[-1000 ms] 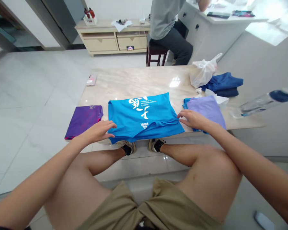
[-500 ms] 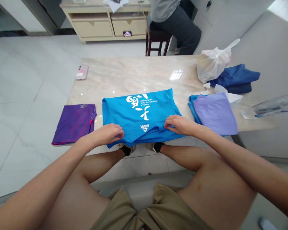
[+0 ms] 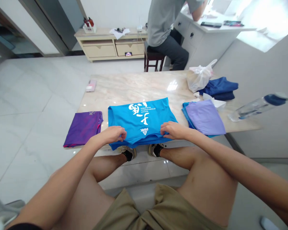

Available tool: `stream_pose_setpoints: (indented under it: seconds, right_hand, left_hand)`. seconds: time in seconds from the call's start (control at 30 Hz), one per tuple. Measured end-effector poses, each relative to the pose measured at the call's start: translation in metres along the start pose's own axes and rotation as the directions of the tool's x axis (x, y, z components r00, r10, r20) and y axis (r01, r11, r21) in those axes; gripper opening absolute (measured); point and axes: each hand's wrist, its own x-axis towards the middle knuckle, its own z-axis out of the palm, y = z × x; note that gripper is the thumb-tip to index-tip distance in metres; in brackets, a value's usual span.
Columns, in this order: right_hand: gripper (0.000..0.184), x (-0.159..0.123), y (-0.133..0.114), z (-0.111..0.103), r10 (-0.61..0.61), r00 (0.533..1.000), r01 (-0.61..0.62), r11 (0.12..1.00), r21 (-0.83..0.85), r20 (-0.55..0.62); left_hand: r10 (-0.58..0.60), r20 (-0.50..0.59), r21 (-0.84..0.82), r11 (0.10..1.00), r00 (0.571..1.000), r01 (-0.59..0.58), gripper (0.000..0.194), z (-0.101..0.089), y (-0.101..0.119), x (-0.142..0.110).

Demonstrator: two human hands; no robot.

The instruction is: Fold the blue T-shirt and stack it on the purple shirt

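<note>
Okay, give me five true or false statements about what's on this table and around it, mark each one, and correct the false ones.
The left hand and right hand both touch the near edge of the blue T-shirt. True.

The purple shirt lies to the right of the blue T-shirt. False: it lies to the left of it.

The white plastic bag sits beside the dark blue clothes on the marble table. True.

The water bottle stands upright. False: it lies on its side.

A person in a grey top sits on a dark stool beyond the table. True.
</note>
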Motion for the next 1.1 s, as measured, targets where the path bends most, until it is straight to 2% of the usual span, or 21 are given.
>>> stream_pose_setpoints:
  seconds: [0.07, 0.1, 0.17, 0.23, 0.3, 0.37, 0.43, 0.5, 0.6, 0.67, 0.7, 0.77, 0.83, 0.97, 1.03, 1.1]
  right_hand:
    - [0.017, -0.002, -0.002, -0.007, 0.061, 0.994, -0.069, 0.994, 0.089, 0.092]
    - [0.02, -0.001, 0.001, -0.011, 0.111, 0.989, -0.122, 0.986, 0.111, 0.099]
    - [0.024, 0.003, 0.011, -0.021, 0.269, 0.963, -0.269, 0.959, 0.093, 0.011]
    - [0.028, 0.01, 0.027, -0.03, 0.465, 0.877, -0.463, 0.885, 0.047, -0.121]
    - [0.038, 0.018, 0.044, -0.034, 0.643, 0.741, -0.648, 0.761, 0.045, -0.192]
    - [0.056, 0.027, 0.058, -0.031, 0.761, 0.621, -0.763, 0.641, 0.077, -0.187]
    - [0.07, 0.034, 0.068, -0.025, 0.812, 0.566, -0.807, 0.581, 0.103, -0.141]
    - [0.066, 0.039, 0.074, -0.017, 0.809, 0.578, -0.802, 0.587, 0.111, -0.106]
    - [0.045, 0.043, 0.078, -0.014, 0.77, 0.634, -0.761, 0.638, 0.12, -0.072]
    - [0.04, 0.043, 0.079, -0.017, 0.772, 0.636, -0.762, 0.624, 0.175, 0.015]
    - [0.043, 0.042, 0.08, -0.02, 0.781, 0.621, -0.773, 0.596, 0.216, 0.068]
    - [0.052, 0.04, 0.082, -0.024, 0.804, 0.578, -0.799, 0.524, 0.296, 0.138]
    - [0.058, 0.036, 0.085, -0.026, 0.827, 0.545, -0.807, 0.473, 0.354, 0.138]
    - [0.064, 0.036, 0.094, -0.02, 0.827, 0.553, -0.781, 0.47, 0.411, 0.106]
    - [0.067, 0.042, 0.097, -0.017, 0.825, 0.558, -0.776, 0.484, 0.404, 0.084]
    - [0.069, 0.047, 0.096, -0.015, 0.836, 0.546, -0.784, 0.489, 0.381, 0.051]
  left_hand:
    - [-0.052, 0.023, -0.099, 0.994, 0.998, 0.054, 0.013, 0.004, -0.005, -0.003]
    - [-0.082, 0.03, -0.149, 0.985, 0.996, 0.086, 0.016, 0.006, -0.01, -0.004]
    - [-0.174, 0.0, -0.195, 0.966, 0.985, 0.17, 0.023, 0.01, -0.021, -0.003]
    - [-0.307, -0.09, -0.149, 0.945, 0.947, 0.292, 0.03, 0.012, -0.031, 0.0]
    - [-0.41, -0.185, -0.079, 0.912, 0.893, 0.402, 0.034, 0.014, -0.038, 0.007]
    - [-0.457, -0.24, -0.036, 0.886, 0.857, 0.462, 0.035, 0.016, -0.042, 0.014]
    - [-0.473, -0.237, -0.028, 0.876, 0.848, 0.481, 0.033, 0.015, -0.046, 0.022]
    - [-0.483, -0.209, -0.036, 0.873, 0.85, 0.487, 0.029, 0.011, -0.053, 0.029]
    - [-0.503, -0.21, -0.051, 0.862, 0.838, 0.504, 0.024, 0.001, -0.067, 0.032]
    - [-0.523, -0.251, -0.041, 0.846, 0.815, 0.531, 0.028, -0.006, -0.073, 0.033]
    - [-0.531, -0.276, -0.035, 0.838, 0.801, 0.544, 0.031, -0.01, -0.072, 0.033]
    - [-0.519, -0.324, -0.037, 0.842, 0.791, 0.537, 0.036, -0.019, -0.06, 0.036]
    - [-0.466, -0.348, -0.066, 0.878, 0.813, 0.475, 0.037, -0.026, -0.034, 0.042]
    - [-0.33, -0.297, -0.088, 0.944, 0.896, 0.319, 0.028, -0.034, 0.043, 0.07]
    - [-0.249, -0.25, -0.053, 0.968, 0.936, 0.244, 0.034, -0.032, 0.081, 0.092]
    - [-0.179, -0.236, -0.063, 0.984, 0.955, 0.169, 0.042, -0.027, 0.115, 0.117]
